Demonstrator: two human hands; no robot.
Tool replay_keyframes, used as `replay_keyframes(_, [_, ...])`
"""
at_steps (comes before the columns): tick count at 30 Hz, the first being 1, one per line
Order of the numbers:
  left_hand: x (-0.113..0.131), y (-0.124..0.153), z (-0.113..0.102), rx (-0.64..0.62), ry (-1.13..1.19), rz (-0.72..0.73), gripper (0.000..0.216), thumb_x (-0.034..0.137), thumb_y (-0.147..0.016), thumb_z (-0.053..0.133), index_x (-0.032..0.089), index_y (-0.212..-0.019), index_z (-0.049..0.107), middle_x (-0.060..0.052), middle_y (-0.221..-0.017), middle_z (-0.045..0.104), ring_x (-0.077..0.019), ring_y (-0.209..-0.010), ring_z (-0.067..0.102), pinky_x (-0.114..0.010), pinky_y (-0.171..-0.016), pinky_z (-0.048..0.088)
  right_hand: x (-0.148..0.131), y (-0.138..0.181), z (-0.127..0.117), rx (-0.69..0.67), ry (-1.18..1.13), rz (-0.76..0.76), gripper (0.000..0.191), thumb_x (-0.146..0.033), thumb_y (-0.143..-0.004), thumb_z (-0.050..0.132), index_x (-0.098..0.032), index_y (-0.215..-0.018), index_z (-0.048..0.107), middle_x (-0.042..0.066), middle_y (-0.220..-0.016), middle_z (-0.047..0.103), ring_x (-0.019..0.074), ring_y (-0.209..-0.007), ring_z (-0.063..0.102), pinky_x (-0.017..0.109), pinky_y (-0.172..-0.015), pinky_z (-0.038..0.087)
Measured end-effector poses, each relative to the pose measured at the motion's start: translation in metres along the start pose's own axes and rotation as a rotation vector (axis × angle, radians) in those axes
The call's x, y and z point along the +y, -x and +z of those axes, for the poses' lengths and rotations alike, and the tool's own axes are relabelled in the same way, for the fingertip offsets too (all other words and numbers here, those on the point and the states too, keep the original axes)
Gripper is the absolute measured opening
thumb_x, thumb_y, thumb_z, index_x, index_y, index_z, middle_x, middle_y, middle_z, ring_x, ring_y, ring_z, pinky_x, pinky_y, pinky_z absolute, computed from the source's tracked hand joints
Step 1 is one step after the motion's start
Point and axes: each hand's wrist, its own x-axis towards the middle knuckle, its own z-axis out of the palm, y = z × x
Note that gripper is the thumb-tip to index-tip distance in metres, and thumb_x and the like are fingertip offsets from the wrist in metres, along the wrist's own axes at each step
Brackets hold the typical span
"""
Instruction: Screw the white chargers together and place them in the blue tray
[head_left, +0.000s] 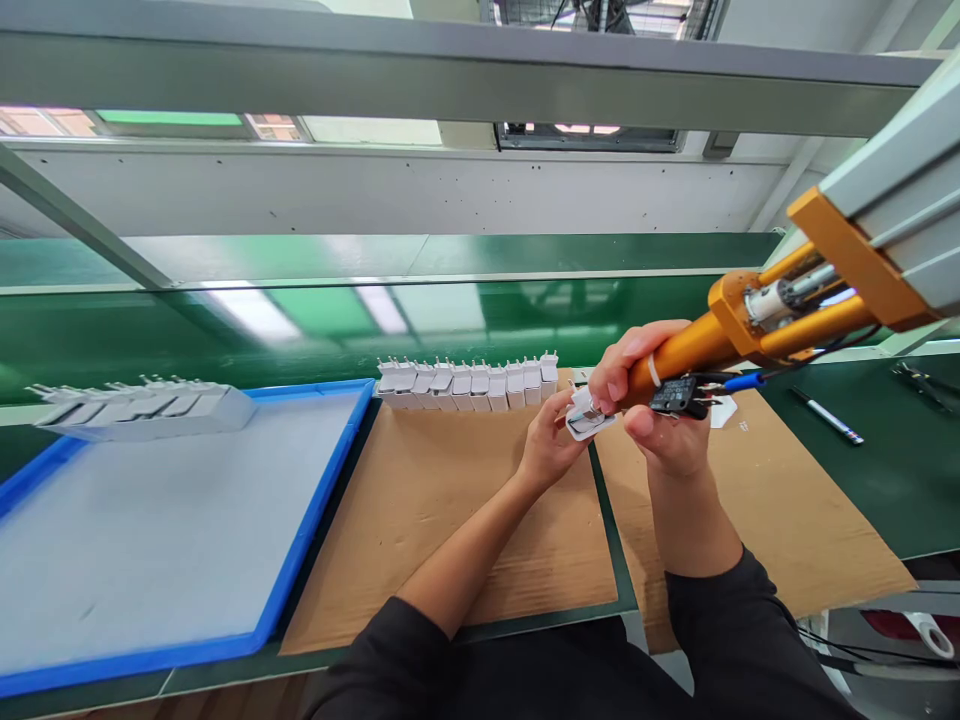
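Note:
My left hand (551, 440) pinches a white plug adapter housing (590, 418) and keeps it against the tip of an orange power screwdriver (679, 355). Wrapped round the screwdriver's lower body is my right hand (660, 400). A small black switch (679, 396) with wires sits on the tool beside my right thumb. The exact contact between tip and housing is partly hidden by my fingers. Behind my left hand, a row of white plug adapters (469, 385) stands with pins upward along the cardboard's far edge.
A blue-rimmed white tray (300, 560) lies at left, with more white adapters (150, 410) at its far end. Cardboard sheets (480, 560) cover the bench. A marker pen (829, 417) and pliers (926, 385) lie at right. A metal beam (450, 75) crosses overhead.

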Motion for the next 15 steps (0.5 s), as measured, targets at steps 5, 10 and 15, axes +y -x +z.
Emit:
replay_keyframes(5, [-0.0017,0.0015,-0.001,0.028,-0.005,0.037,0.039,0.043,-0.083,0.068,0.017,-0.11,0.056,-0.01,-0.105,0.065,-0.0214,-0.094,0.067,-0.032,-0.076,0.059,-0.003,0.0011,-0.0011,0.009,0.057,0.091,0.043,-0.051,-0.075,0.074,-0.029,-0.104,0.052,-0.002,-0.074,0.047,0.0119,-0.057,0.046,0.028,-0.048,0.043])
replay_keyframes(10, [-0.0038,0.0024,-0.0006,0.022,-0.009,0.029,0.041,0.042,-0.083,0.068,0.018,-0.114,0.055,-0.009,-0.108,0.066,-0.0207,-0.096,0.067,-0.031,-0.077,0.059,-0.0026,0.0026,-0.0018,0.027,0.091,0.143,0.048,-0.057,-0.072,0.074,-0.029,-0.103,0.051,-0.001,-0.074,0.047,0.0129,-0.058,0.047,0.029,-0.049,0.045])
replay_keyframes(15, [-0.0027,0.0024,-0.0017,0.024,0.016,0.07,0.042,0.039,-0.083,0.068,0.019,-0.117,0.052,-0.009,-0.109,0.066,-0.0194,-0.095,0.067,-0.03,-0.077,0.058,-0.0019,0.002,-0.002,0.03,0.099,0.135,0.047,-0.057,-0.071,0.074,-0.03,-0.1,0.05,-0.002,-0.072,0.047,0.0135,-0.058,0.047,0.029,-0.048,0.044])
